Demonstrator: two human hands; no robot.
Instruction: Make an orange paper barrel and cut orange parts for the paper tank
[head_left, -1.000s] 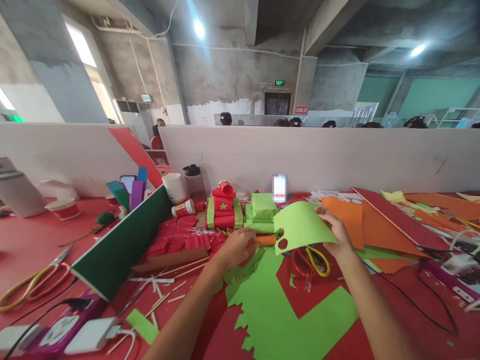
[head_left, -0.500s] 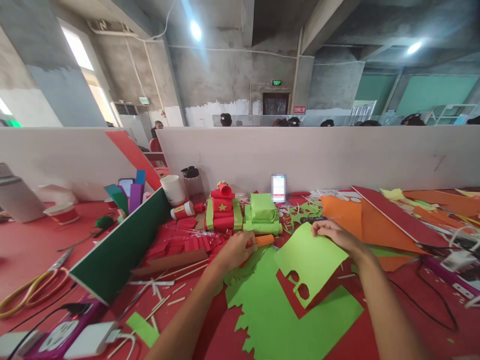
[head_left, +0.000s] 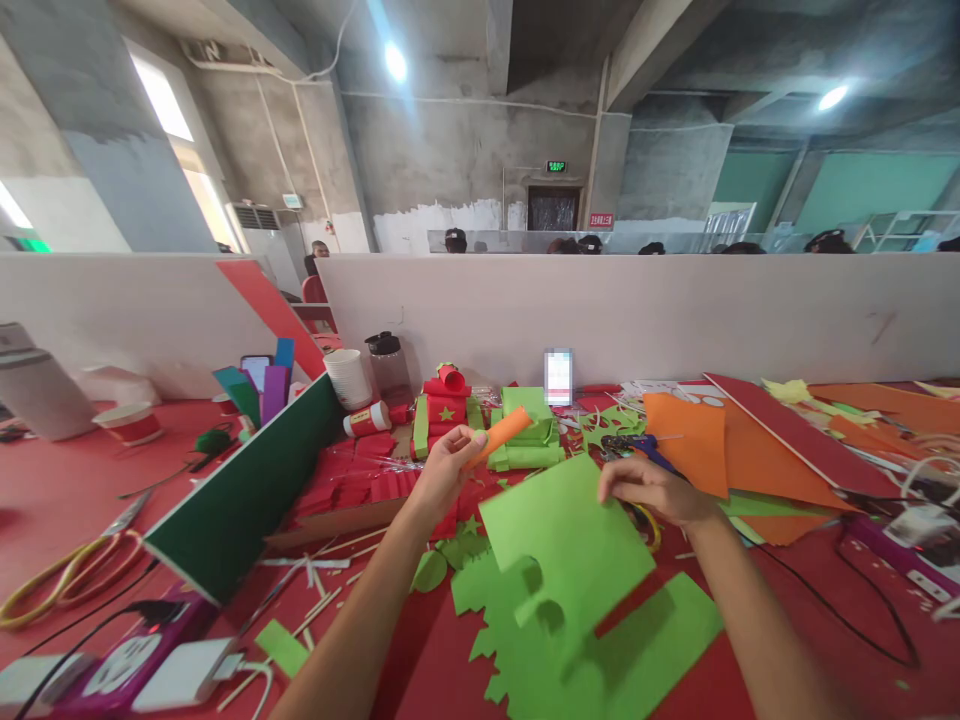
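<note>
My left hand [head_left: 448, 462] is closed on a rolled orange paper tube [head_left: 504, 432], held tilted above the table. Between the thumb and fingers of my right hand [head_left: 654, 488] is the top edge of a light green paper sheet [head_left: 574, 540] with round cut-outs near its lower corner. Under that sheet lies a larger green paper [head_left: 517, 630] with a jagged left edge. Small green cut pieces [head_left: 461, 548] lie to its left. Behind the tube stand a green paper model [head_left: 525, 455] and a red paper model with a star [head_left: 448, 415]. Scissors handles [head_left: 646, 525] show partly behind the held sheet.
A dark green board [head_left: 247, 490] leans at the left beside a box of red paper pieces [head_left: 337, 515]. Large scissors [head_left: 75, 570] and a power strip [head_left: 124, 655] lie front left. A glue gun [head_left: 637, 447] and orange paper [head_left: 686, 440] lie at the right.
My left hand has lifted the orange tube from the table. My right hand has moved the green sheet left and lower, uncovering the glue gun, scissors handles and small green pieces.
</note>
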